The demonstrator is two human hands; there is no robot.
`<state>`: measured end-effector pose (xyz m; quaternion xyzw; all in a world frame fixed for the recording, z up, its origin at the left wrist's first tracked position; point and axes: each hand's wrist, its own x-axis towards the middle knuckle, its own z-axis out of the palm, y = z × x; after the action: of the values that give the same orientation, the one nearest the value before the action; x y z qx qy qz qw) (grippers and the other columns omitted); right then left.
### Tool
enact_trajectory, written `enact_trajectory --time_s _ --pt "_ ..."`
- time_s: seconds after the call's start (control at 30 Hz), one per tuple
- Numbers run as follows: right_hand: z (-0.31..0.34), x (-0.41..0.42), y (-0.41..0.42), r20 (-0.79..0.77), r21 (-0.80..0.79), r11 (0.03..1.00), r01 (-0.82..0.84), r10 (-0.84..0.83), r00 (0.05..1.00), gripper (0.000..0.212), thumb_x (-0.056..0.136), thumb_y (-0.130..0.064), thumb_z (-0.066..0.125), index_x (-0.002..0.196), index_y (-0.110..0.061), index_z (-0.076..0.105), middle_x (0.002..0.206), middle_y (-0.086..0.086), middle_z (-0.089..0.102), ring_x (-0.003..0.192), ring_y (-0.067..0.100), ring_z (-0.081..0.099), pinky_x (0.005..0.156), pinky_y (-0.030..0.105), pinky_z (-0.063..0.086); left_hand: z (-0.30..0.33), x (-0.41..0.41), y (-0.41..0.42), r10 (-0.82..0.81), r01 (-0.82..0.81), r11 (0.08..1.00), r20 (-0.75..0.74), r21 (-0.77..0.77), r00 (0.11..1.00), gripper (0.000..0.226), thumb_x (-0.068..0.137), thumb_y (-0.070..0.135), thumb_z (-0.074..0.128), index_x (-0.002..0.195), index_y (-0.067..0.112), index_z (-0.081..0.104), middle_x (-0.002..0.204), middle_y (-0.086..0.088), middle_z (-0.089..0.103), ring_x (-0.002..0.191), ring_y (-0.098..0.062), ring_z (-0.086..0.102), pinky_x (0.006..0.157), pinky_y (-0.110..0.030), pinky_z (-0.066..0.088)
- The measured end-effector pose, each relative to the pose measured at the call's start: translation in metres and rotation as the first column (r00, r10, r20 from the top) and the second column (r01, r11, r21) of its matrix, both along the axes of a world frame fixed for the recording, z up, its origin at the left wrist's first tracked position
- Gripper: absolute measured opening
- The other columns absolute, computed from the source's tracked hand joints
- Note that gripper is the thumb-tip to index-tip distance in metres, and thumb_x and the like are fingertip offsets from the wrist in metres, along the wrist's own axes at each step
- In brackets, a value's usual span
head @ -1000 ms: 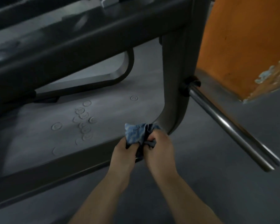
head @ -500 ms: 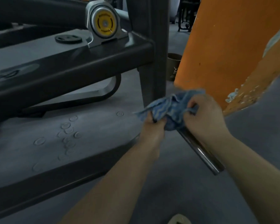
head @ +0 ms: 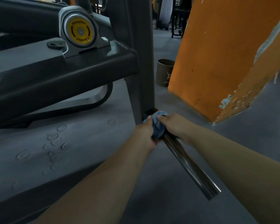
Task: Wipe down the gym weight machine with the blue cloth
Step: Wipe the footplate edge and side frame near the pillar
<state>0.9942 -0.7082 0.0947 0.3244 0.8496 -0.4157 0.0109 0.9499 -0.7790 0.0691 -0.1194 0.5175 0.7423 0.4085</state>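
Observation:
The blue cloth [head: 158, 126] is bunched around the inner end of a shiny steel bar [head: 191, 168] that sticks out from the dark grey upright post [head: 139, 75] of the weight machine. My left hand [head: 145, 133] grips the cloth from the left. My right hand [head: 173, 125] grips it from the right, over the bar. The cloth hides the joint where the bar meets the post. A yellow round pivot cap [head: 80, 31] sits on the machine's dark sloping beam [head: 55, 78] above.
An orange pillar [head: 217, 62] with chipped paint stands close on the right. A brown cup-like bin [head: 164, 72] sits on the grey rubber floor [head: 71, 143] between post and pillar. More gym equipment shows far back.
Both hands carried the cloth from the frame's lower curved corner up to the steel bar, then pressed it down around the bar's inner end by the post. The view rose.

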Motion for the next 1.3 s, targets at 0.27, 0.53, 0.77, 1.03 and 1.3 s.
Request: enact_trajectory --time_s 0.27,0.53,0.77,1.03,1.3 --pt "0.003 -0.004 0.002 -0.038 0.191 0.978 -0.087 0.096 0.995 0.025 0.096 -0.019 0.051 0.072 -0.01 0.05 0.069 0.0 0.049 0.062 0.008 0.045 0.05 0.016 0.035 -0.026 0.004 0.002 0.133 -0.138 0.99 -0.116 -0.033 0.984 0.035 0.093 0.028 0.056 0.117 0.004 0.056 0.114 -0.013 0.062 0.074 -0.017 0.057 0.065 -0.027 0.049" --pt "0.009 0.003 0.003 0.17 0.284 0.929 -0.236 0.194 0.966 0.032 0.095 -0.022 0.051 0.066 -0.013 0.042 0.067 0.0 0.043 0.06 0.009 0.042 0.048 0.017 0.031 -0.016 0.012 -0.01 0.015 -0.035 0.994 -0.187 -0.103 0.982 0.025 0.097 0.021 0.047 0.113 0.004 0.054 0.083 -0.006 0.058 0.071 -0.015 0.056 0.079 -0.028 0.044" --pt "0.005 -0.009 -0.011 0.131 0.396 0.892 -0.218 0.18 0.975 0.026 0.098 -0.013 0.041 0.115 0.0 0.056 0.116 0.016 0.06 0.106 0.03 0.057 0.078 0.03 0.043 -0.014 -0.007 0.0 0.137 -0.182 0.966 -0.233 -0.182 0.963 0.017 0.095 0.018 0.052 0.09 0.004 0.059 0.078 -0.011 0.056 0.085 -0.027 0.058 0.08 -0.037 0.052" --pt "-0.006 -0.01 0.0 0.017 0.533 0.803 -0.267 0.306 0.952 0.016 0.1 -0.018 0.038 0.103 -0.006 0.049 0.099 0.011 0.059 0.092 0.025 0.06 0.073 0.029 0.044 -0.011 -0.015 -0.001 0.126 -0.185 0.966 -0.296 -0.182 0.947 0.018 0.091 0.017 0.059 0.076 0.012 0.051 0.076 -0.004 0.055 0.067 -0.014 0.054 0.07 -0.027 0.052" --pt "0.001 -0.02 0.019 0.081 0.427 0.848 -0.315 0.311 0.947 0.037 0.095 -0.03 0.052 0.065 -0.012 0.043 0.064 0.001 0.045 0.061 0.015 0.045 0.048 0.02 0.028 -0.007 -0.03 -0.013 0.0 -0.002 1.0 -0.101 -0.025 0.995 0.039 0.087 0.025 0.062 0.115 -0.002 0.058 0.124 -0.019 0.058 0.1 -0.028 0.06 0.075 -0.037 0.05"
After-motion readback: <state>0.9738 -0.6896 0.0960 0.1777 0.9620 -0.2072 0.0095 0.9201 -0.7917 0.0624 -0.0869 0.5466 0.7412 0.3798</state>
